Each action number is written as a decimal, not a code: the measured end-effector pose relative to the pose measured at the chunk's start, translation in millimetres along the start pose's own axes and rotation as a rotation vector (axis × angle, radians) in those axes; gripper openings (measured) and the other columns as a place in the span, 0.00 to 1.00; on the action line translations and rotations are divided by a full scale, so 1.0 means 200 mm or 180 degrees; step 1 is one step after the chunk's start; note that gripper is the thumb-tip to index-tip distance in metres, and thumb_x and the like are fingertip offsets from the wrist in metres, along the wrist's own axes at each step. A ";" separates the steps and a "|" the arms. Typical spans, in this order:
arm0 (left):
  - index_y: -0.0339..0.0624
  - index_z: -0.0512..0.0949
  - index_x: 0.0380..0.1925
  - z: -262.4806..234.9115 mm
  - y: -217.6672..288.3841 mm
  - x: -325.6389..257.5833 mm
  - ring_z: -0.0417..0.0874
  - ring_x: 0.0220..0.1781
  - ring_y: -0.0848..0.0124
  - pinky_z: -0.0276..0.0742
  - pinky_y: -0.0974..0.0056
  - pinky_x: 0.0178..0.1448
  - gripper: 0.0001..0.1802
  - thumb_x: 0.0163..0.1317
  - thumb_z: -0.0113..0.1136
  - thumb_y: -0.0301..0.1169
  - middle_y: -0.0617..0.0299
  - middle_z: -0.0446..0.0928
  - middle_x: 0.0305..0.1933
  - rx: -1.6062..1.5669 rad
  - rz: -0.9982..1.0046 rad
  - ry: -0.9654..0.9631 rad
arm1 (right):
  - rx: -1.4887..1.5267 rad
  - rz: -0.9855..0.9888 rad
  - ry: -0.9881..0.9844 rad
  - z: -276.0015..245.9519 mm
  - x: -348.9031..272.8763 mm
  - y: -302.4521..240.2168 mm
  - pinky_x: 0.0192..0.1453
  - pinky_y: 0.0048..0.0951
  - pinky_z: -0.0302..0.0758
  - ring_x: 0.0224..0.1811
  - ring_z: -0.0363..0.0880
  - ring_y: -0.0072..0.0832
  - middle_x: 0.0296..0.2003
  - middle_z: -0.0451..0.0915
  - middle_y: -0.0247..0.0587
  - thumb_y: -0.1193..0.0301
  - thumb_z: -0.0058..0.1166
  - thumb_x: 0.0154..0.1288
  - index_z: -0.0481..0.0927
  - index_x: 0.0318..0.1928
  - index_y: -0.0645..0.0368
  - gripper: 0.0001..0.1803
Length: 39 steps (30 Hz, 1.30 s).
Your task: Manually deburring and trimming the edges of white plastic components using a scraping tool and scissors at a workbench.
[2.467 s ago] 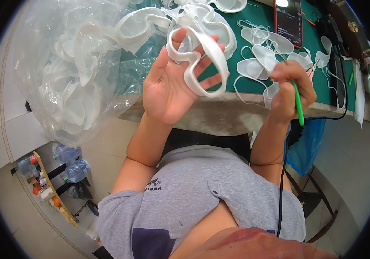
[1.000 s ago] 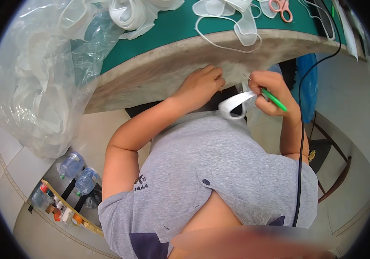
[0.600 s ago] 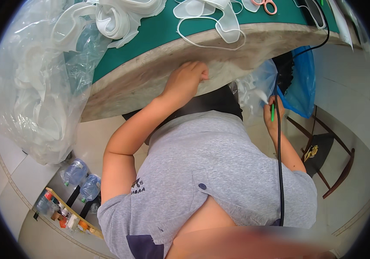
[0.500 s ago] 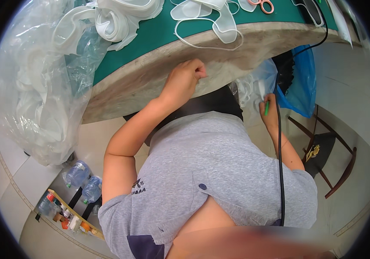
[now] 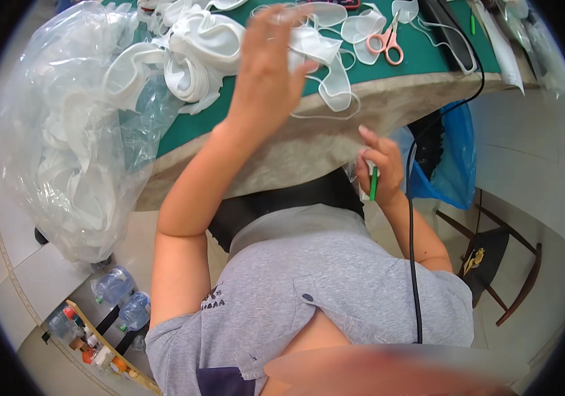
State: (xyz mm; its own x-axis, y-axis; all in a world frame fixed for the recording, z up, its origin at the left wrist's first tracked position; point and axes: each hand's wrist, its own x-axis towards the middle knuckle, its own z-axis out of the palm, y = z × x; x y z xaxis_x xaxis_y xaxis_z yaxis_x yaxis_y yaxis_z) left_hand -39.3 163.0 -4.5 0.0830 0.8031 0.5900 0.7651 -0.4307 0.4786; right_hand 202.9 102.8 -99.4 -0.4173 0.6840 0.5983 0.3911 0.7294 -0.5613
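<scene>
My left hand (image 5: pixel 266 76) is raised over the table edge with its fingers stretched and apart, slightly blurred, and nothing shows in it. Beyond and beside it lie white mask-like fabric pieces (image 5: pixel 336 86) with thin cord loops. Just off the table's front edge, my right hand (image 5: pixel 384 162) holds a slim green stick-like tool (image 5: pixel 374 183) against the palm; its working end is hidden. The index finger and thumb of that hand point up toward the table. A pair of scissors (image 5: pixel 386 47) with pink handles lies on the green table top (image 5: pixel 421 63).
A large clear plastic bag (image 5: pixel 64 152) of white pieces hangs over the table's left side, beside a coiled white strip (image 5: pixel 190 72). A blue bag (image 5: pixel 457 158) stands below at right, near a chair (image 5: pixel 520 290). A black cable (image 5: pixel 412 251) runs past my right arm.
My left hand has risen from the table's front edge to above the white pieces, its fingers opening. My right hand has come up and left from beside the bags, still with the green tool.
</scene>
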 end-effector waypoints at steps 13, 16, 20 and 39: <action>0.36 0.70 0.35 0.04 -0.14 0.15 0.73 0.44 0.49 0.70 0.54 0.47 0.15 0.47 0.50 0.10 0.49 0.71 0.36 0.0698 -0.0050 -0.0489 | -0.1504 0.1024 0.1412 -0.16 0.85 0.42 0.45 0.38 0.72 0.40 0.77 0.46 0.37 0.80 0.50 0.66 0.63 0.57 0.73 0.38 0.63 0.16; 0.39 0.71 0.46 -0.01 -0.19 0.20 0.72 0.46 0.48 0.70 0.54 0.52 0.19 0.51 0.59 0.20 0.46 0.72 0.42 0.0531 -0.0090 -0.0446 | -0.1650 0.0896 0.0853 -0.12 0.92 0.53 0.39 0.45 0.70 0.37 0.76 0.52 0.29 0.78 0.52 0.68 0.64 0.55 0.74 0.36 0.61 0.14; 0.41 0.71 0.52 0.03 -0.16 0.14 0.69 0.52 0.48 0.69 0.52 0.57 0.27 0.51 0.66 0.30 0.44 0.68 0.52 0.0605 0.0170 -0.1046 | -0.1497 0.0797 0.0706 -0.13 0.96 0.52 0.35 0.43 0.70 0.32 0.73 0.56 0.26 0.74 0.53 0.83 0.48 0.49 0.72 0.30 0.62 0.06; 0.40 0.72 0.52 -0.38 -0.08 0.08 0.74 0.55 0.54 0.70 0.57 0.58 0.26 0.48 0.56 0.16 0.49 0.73 0.53 0.0035 -0.0445 -0.0871 | 0.0801 0.0799 -0.0006 0.00 1.02 0.02 0.40 0.21 0.73 0.34 0.76 0.20 0.33 0.81 0.40 0.81 0.56 0.60 0.71 0.32 0.64 0.06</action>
State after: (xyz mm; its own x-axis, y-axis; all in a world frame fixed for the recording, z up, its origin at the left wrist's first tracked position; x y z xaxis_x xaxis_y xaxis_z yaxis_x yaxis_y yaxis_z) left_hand -98.1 151.2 46.1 0.1443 0.9360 0.3210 0.7880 -0.3049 0.5349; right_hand 118.6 244.7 20.1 -0.3356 0.8418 0.4228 0.2674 0.5155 -0.8141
